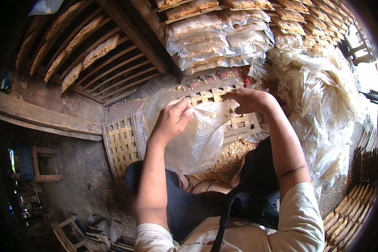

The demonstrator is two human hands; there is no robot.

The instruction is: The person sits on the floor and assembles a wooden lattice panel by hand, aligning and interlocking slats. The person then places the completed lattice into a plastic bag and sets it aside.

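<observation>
My left hand point(172, 119) is closed in a pinch on the upper edge of a clear plastic sheet point(197, 145), which hangs down in front of my legs. My right hand point(250, 100) is at the sheet's far right corner, its bent fingers and thumb apart. Small crumbs cling to the plastic close to that hand. Under and beyond the sheet lies a woven bamboo lattice tray point(239, 122) in a wooden frame, partly covered by the plastic and my right hand.
Another lattice panel point(124, 143) leans at left. Crumbly tan material point(222, 161) covers the floor between my legs. Plastic-wrapped slabs point(218, 40) are stacked ahead. Crumpled plastic sheets point(319, 96) pile up at right. A slatted wooden rack point(117, 63) with tan slabs stands at upper left.
</observation>
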